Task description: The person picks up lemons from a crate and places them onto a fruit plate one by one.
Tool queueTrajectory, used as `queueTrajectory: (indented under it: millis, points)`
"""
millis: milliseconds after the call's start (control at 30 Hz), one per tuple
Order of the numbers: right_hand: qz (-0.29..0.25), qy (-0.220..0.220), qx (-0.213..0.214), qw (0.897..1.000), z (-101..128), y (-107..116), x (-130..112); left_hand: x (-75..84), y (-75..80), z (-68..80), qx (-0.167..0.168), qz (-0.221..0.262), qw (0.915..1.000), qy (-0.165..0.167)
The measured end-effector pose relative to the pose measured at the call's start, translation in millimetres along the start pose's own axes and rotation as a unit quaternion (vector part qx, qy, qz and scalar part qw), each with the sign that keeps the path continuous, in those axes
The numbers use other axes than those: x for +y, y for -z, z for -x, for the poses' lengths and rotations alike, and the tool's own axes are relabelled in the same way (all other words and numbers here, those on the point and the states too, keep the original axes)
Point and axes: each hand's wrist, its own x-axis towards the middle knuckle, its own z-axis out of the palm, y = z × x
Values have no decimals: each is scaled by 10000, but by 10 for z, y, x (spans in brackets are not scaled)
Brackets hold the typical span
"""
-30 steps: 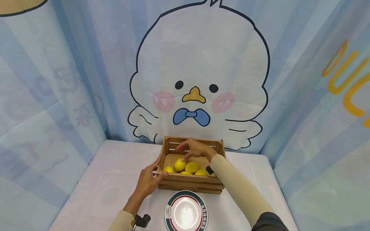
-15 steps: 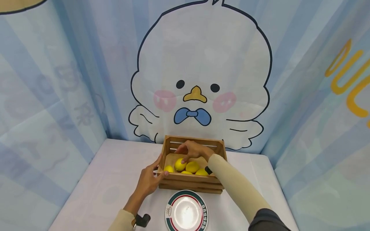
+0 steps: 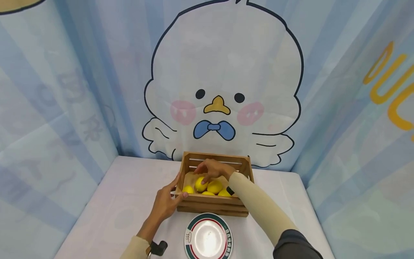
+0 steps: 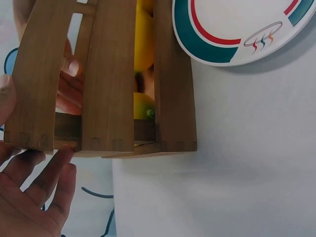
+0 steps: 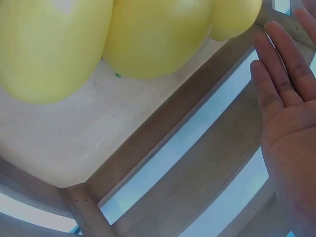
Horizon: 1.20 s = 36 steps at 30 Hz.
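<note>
A wooden slatted crate [image 3: 211, 208] stands at the back of the table with several yellow lemons inside. My left hand [image 3: 165, 204] holds its front left corner, thumb over the rim and fingers along the end wall [image 4: 107, 74]. Inside the crate is my right hand [image 3: 215, 169], its thumb on the leftmost upright lemon [image 3: 198, 185]. In the right wrist view the right fingers [image 5: 289, 69] lie nearly straight beside the back slats, away from the large lemons [image 5: 158, 34]. Through the crate slots, the left wrist view shows part of a lemon [image 4: 143, 44].
A round white plate [image 3: 208, 237] with a green and red rim sits just in front of the crate. A pale cloth covers the table [image 3: 129, 201]. Behind and at both sides hang blue striped curtains [image 3: 48, 144] with a cartoon chick printed at the back.
The right hand and forearm have shifted slightly left within the crate, the thumb staying at the same lemon. The left hand, crate and plate have kept their places.
</note>
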Motion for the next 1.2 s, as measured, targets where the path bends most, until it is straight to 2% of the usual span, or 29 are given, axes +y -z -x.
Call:
queueTrajectory:
  millis: [933,1200]
  points:
    - [182,-309,-294,9989,-82,-100,35,-18,-1,-1,37,14,10000,9]
    - [439,-373,-274,9980,-81,-116,11,-16,-1,-4,57,-16,10000,-2]
